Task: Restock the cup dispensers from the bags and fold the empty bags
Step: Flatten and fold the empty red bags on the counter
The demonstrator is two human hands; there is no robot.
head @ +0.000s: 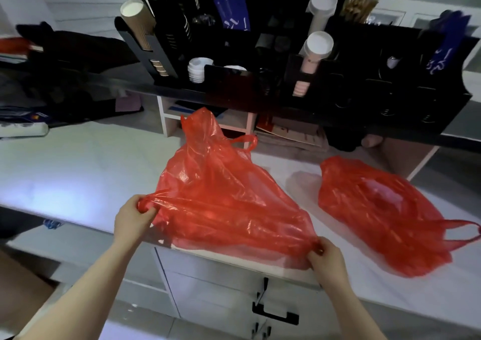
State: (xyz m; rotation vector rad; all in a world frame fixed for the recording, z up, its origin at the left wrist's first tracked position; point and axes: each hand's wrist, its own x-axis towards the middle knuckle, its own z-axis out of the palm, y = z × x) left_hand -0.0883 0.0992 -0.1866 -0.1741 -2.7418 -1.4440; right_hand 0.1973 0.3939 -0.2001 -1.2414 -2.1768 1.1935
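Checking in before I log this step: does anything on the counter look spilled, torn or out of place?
Nothing stands out. The left hand and right hand stretch one red bag flat over the counter edge; a second red bag lies crumpled beside it. No spills or tears are visible.

No readable text is showing anywhere. The blue packets (232,7) in the black organizer (364,84) are carrying white print, too blurred to read. The blue item at far right (446,45) is showing white marks, also illegible. The red bags (223,196) are showing no print.
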